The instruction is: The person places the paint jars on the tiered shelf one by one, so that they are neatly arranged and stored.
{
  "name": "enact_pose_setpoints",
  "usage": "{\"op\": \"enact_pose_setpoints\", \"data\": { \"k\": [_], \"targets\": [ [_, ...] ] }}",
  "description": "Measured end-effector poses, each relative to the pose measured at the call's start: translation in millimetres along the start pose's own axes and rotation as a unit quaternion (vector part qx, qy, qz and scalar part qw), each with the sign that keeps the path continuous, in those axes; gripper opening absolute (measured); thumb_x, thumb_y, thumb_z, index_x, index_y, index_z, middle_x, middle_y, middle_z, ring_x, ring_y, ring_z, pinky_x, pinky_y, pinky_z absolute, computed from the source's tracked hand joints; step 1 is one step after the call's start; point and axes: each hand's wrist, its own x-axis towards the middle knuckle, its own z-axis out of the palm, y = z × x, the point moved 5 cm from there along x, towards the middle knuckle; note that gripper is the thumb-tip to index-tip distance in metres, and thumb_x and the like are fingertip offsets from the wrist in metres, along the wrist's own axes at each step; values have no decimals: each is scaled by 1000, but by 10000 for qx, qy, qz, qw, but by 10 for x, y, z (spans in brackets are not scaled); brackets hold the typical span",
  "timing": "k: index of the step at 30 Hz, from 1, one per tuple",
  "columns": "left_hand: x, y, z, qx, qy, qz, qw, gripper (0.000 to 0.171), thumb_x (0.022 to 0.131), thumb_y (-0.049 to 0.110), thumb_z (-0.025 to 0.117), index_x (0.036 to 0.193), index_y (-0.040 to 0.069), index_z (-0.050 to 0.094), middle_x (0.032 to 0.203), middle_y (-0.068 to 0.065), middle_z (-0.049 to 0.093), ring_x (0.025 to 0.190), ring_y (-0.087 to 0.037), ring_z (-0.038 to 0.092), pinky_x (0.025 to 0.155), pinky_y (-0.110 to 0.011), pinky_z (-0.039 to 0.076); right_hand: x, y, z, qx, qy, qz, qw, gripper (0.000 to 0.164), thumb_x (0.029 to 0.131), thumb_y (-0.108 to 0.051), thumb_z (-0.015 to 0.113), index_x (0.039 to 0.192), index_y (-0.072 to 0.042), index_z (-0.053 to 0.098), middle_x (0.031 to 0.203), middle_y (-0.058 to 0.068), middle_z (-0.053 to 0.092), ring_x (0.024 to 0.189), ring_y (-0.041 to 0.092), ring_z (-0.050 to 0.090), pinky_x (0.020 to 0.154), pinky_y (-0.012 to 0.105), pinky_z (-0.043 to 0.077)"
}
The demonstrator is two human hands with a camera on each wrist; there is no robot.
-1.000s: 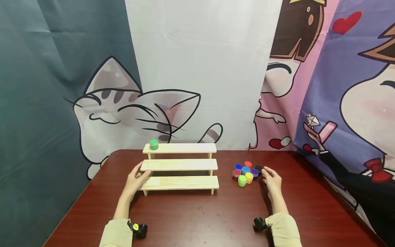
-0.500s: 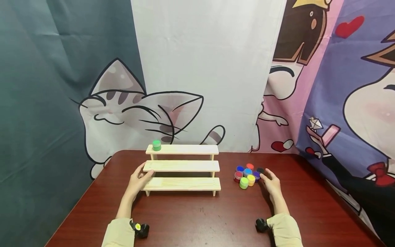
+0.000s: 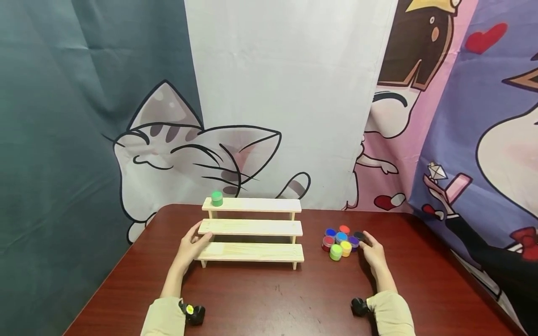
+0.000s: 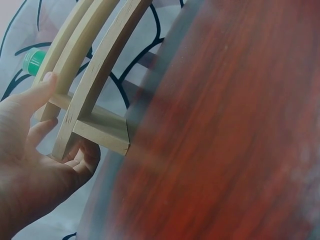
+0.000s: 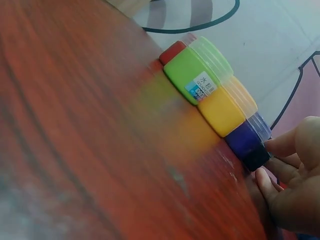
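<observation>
A three-tier pale wooden display stand [image 3: 251,252] stands on the table. My left hand [image 3: 190,249] grips its left end, thumb on the middle tier and fingers curled beneath, as the left wrist view shows. One green paint jar [image 3: 216,199] sits at the left of the top tier. To the right of the stand, several small paint jars cluster together, among them a lime green jar [image 5: 192,75], a yellow jar [image 5: 222,112] and a purple jar [image 5: 243,139]. My right hand [image 3: 373,252] pinches the black paint jar [image 5: 257,157] at the cluster's right edge; its far side is hidden by the fingers.
Both hands work over a dark red-brown wooden table [image 3: 260,303]. Blue jars [image 3: 330,232], a bright red jar [image 3: 344,229] and a dark red jar [image 3: 328,243] complete the cluster. A cartoon-printed curtain [image 3: 273,93] hangs behind the table's far edge.
The head view has shifted slightly, moving everything right and down in it. My right thumb and fingertip have come closer round the black jar. My left hand keeps its hold on the stand.
</observation>
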Motion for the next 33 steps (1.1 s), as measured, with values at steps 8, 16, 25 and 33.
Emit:
{"op": "enact_pose_setpoints", "data": {
  "k": [8,16,25,33],
  "targets": [
    [12,-5,1,11,51,-8,10000,69,95,32,64,154,17,30,89,-8,68,71,-6,56,62,-23,47,42,-1,-25,-322,-143,-184,9992,54,100,-3,41,151,4,26,153,34,25,145,44,23,116,53,26],
    [11,-7,13,19,57,0,10000,68,94,35,64,153,20,32,88,-8,68,71,-8,56,62,-24,47,41,2,-59,-477,-240,-210,9984,52,101,-6,43,150,4,29,150,33,32,138,39,35,80,4,35],
    [25,-35,17,67,100,7,9999,68,93,36,65,152,21,33,87,-7,68,71,-8,57,62,-24,47,43,-1,-62,-547,-175,-237,9981,50,101,-8,45,148,5,32,148,34,35,138,41,36,83,5,36],
    [28,-48,21,24,121,30,9999,67,94,34,65,152,20,34,92,-11,69,73,-7,58,65,-23,49,57,26,-64,-546,-78,-276,9981,49,101,-10,44,146,6,33,148,35,36,137,40,37,108,39,34]
  ]
}}
